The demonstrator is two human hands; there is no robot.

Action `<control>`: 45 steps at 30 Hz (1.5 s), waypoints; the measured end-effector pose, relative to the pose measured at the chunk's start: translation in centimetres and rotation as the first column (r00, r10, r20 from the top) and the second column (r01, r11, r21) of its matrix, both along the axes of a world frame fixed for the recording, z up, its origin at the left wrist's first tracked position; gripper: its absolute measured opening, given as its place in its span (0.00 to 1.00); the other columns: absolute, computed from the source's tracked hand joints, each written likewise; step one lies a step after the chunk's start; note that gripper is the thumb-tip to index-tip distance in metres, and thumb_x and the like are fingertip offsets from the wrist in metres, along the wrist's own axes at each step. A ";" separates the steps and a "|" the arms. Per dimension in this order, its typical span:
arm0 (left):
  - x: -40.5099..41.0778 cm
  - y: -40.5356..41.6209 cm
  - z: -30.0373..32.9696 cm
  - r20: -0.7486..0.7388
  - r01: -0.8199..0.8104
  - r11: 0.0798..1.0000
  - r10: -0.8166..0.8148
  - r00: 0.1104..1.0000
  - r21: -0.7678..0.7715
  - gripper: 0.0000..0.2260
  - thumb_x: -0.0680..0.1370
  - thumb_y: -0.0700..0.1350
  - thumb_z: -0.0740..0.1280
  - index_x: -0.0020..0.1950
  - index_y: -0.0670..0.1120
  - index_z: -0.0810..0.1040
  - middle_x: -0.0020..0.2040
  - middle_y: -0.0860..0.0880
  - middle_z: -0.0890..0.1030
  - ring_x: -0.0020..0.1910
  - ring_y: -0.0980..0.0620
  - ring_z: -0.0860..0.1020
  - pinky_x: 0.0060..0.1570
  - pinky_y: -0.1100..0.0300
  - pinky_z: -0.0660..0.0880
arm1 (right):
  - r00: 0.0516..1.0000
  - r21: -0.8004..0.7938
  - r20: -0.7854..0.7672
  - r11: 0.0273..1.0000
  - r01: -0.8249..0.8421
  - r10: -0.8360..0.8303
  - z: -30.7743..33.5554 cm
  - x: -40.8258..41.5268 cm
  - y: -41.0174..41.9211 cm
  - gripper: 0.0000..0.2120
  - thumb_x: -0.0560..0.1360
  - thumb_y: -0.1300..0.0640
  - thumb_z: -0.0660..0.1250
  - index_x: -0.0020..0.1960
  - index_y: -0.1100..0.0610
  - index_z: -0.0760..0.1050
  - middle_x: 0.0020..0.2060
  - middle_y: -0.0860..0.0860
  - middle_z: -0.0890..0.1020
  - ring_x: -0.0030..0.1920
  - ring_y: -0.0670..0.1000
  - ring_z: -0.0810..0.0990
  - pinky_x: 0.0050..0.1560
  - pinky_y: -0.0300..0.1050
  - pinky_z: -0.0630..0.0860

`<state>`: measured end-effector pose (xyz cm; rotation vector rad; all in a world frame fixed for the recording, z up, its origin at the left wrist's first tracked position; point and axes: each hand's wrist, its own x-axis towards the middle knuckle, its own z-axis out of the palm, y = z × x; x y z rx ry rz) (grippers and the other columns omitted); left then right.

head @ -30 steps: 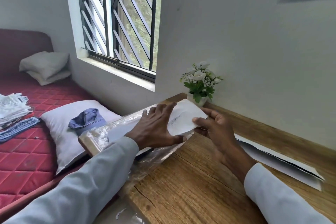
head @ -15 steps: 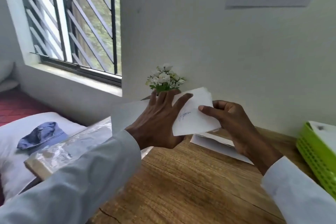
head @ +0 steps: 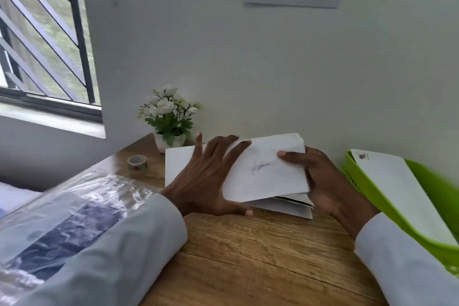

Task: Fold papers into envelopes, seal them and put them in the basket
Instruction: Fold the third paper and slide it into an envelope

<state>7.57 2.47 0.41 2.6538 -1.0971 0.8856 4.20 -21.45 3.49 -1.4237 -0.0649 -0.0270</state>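
A folded white paper with a small pen scribble sits in front of an open white envelope, both held above the wooden table. My left hand holds the envelope and the paper's left edge, fingers spread over them and thumb underneath. My right hand pinches the paper's right end, thumb on top. Under the paper lies a stack of white envelopes. The green basket stands at the right with a white envelope inside.
A roll of tape and a small potted plant with white flowers stand at the table's back left. A package wrapped in clear plastic lies at the left edge. The wall is close behind.
My view has swung right, from the bed and window to the table and basket. Both hands have carried the paper and envelope to the right and lower, over the stack of envelopes.
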 end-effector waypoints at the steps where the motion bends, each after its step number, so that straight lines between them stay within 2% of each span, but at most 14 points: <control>1: 0.2 0.2 -0.1 0.005 -0.006 1.000 0.006 1.000 0.003 0.57 0.60 0.82 0.58 0.79 0.50 0.50 0.76 0.46 0.59 0.74 0.44 0.59 0.69 0.29 0.49 | 1.000 0.012 -0.004 1.000 -0.016 0.016 -0.2 0.1 -0.1 0.18 0.66 0.59 0.75 0.55 0.60 0.83 0.54 0.60 0.85 0.53 0.61 0.85 0.46 0.52 0.83; 4: 0.5 0.9 -0.1 0.012 -0.017 1.000 0.017 1.000 -0.013 0.56 0.60 0.82 0.58 0.78 0.50 0.50 0.75 0.45 0.61 0.73 0.43 0.61 0.69 0.27 0.48 | 0.997 0.032 -0.007 0.997 -0.076 0.076 -0.5 0.4 -0.3 0.18 0.68 0.59 0.74 0.57 0.60 0.82 0.55 0.60 0.84 0.54 0.60 0.84 0.46 0.50 0.82; 7: 0.8 1.3 -0.2 0.016 -0.017 1.000 0.017 1.000 0.005 0.55 0.61 0.81 0.59 0.78 0.50 0.49 0.73 0.44 0.62 0.72 0.42 0.61 0.69 0.27 0.46 | 0.991 0.027 -0.042 0.992 -0.126 0.127 -0.8 0.4 -0.2 0.21 0.68 0.57 0.75 0.60 0.61 0.81 0.57 0.61 0.84 0.57 0.61 0.83 0.55 0.54 0.81; 12: 0.8 1.1 -0.4 0.015 -0.021 1.000 0.021 1.000 0.019 0.56 0.61 0.80 0.61 0.78 0.49 0.47 0.73 0.45 0.62 0.72 0.43 0.61 0.68 0.26 0.47 | 0.994 -0.019 -0.037 0.995 -0.103 0.102 -1.0 0.3 0.4 0.19 0.68 0.58 0.76 0.58 0.63 0.81 0.55 0.62 0.84 0.55 0.61 0.84 0.51 0.52 0.82; 18: 0.6 1.0 0.1 0.141 -0.039 0.998 0.045 0.989 -0.047 0.46 0.65 0.71 0.65 0.74 0.44 0.64 0.65 0.46 0.71 0.64 0.44 0.70 0.67 0.26 0.53 | 0.990 -0.011 0.014 0.990 -0.141 0.141 -0.4 0.1 0.2 0.22 0.68 0.60 0.74 0.61 0.65 0.79 0.58 0.63 0.83 0.58 0.64 0.82 0.59 0.59 0.79; 23: 0.7 1.4 0.7 0.176 -0.068 0.995 0.080 0.981 -0.071 0.42 0.65 0.70 0.66 0.70 0.45 0.69 0.62 0.47 0.73 0.61 0.45 0.72 0.67 0.27 0.55 | 0.988 -0.016 0.073 0.990 -0.137 0.138 0.2 0.0 0.0 0.22 0.68 0.60 0.72 0.61 0.65 0.79 0.58 0.63 0.83 0.55 0.61 0.82 0.57 0.58 0.79; 28: 1.1 3.0 1.5 0.173 -0.104 0.986 0.126 0.977 -0.128 0.40 0.65 0.71 0.66 0.67 0.44 0.71 0.59 0.46 0.75 0.58 0.44 0.72 0.66 0.29 0.57 | 0.986 0.074 0.150 0.994 -0.077 0.065 0.2 0.3 -1.0 0.09 0.69 0.56 0.71 0.47 0.57 0.84 0.45 0.55 0.84 0.49 0.57 0.81 0.56 0.59 0.77; 30: 1.2 3.7 1.7 0.165 -0.113 0.983 0.137 0.977 -0.143 0.40 0.65 0.70 0.65 0.66 0.44 0.71 0.59 0.45 0.75 0.58 0.44 0.72 0.65 0.30 0.60 | 0.990 -0.006 0.142 1.000 0.013 -0.012 -0.4 0.5 -1.3 0.07 0.68 0.55 0.73 0.44 0.55 0.84 0.42 0.55 0.85 0.47 0.56 0.83 0.53 0.55 0.79; 31: 1.3 4.1 1.8 0.157 -0.118 0.982 0.141 0.978 -0.146 0.40 0.65 0.70 0.65 0.66 0.44 0.71 0.59 0.45 0.75 0.58 0.44 0.71 0.64 0.31 0.61 | 0.986 -0.128 0.154 0.988 0.085 -0.065 -0.8 0.6 -1.4 0.05 0.68 0.54 0.74 0.43 0.54 0.84 0.42 0.55 0.86 0.46 0.55 0.84 0.49 0.50 0.80; 33: 1.4 4.6 1.9 0.131 -0.123 0.981 0.143 0.981 -0.150 0.40 0.65 0.70 0.65 0.66 0.43 0.70 0.60 0.44 0.75 0.59 0.44 0.71 0.65 0.31 0.61 | 0.965 -0.469 0.232 0.855 0.223 -0.124 -2.0 1.0 -1.5 0.05 0.70 0.52 0.75 0.44 0.53 0.85 0.42 0.52 0.87 0.45 0.52 0.85 0.44 0.44 0.80; 35: 1.4 4.9 1.9 0.103 -0.122 0.983 0.137 0.985 -0.138 0.40 0.64 0.69 0.66 0.66 0.43 0.70 0.60 0.44 0.75 0.59 0.43 0.71 0.64 0.31 0.62 | 0.968 -0.760 0.240 0.607 0.231 -0.068 -3.2 1.4 -1.5 0.12 0.71 0.43 0.73 0.47 0.50 0.84 0.44 0.46 0.87 0.47 0.47 0.84 0.45 0.43 0.79; 39: 1.6 5.4 1.6 0.075 -0.088 0.990 0.097 0.992 -0.112 0.40 0.62 0.64 0.72 0.66 0.43 0.69 0.60 0.43 0.74 0.60 0.42 0.70 0.62 0.30 0.63 | 0.989 -0.985 0.140 0.110 0.135 0.043 -4.0 1.5 -1.3 0.30 0.65 0.24 0.64 0.58 0.41 0.79 0.57 0.39 0.81 0.51 0.41 0.78 0.40 0.36 0.68; 42: 1.7 5.6 1.6 0.061 -0.079 0.990 0.087 0.994 -0.117 0.41 0.60 0.62 0.73 0.66 0.42 0.70 0.60 0.43 0.74 0.61 0.43 0.69 0.63 0.31 0.63 | 0.990 -0.994 0.112 0.004 0.112 0.085 -3.8 1.7 -1.2 0.35 0.64 0.24 0.65 0.65 0.41 0.75 0.65 0.39 0.76 0.59 0.44 0.76 0.45 0.40 0.67; 45: 1.6 5.8 1.5 0.042 -0.077 0.990 0.083 0.996 -0.119 0.41 0.60 0.61 0.74 0.67 0.42 0.70 0.61 0.42 0.74 0.62 0.43 0.68 0.63 0.31 0.62 | 0.991 -0.999 0.052 0.019 0.050 0.124 -3.2 1.7 -1.2 0.33 0.66 0.28 0.68 0.65 0.43 0.75 0.62 0.40 0.78 0.52 0.42 0.74 0.38 0.35 0.65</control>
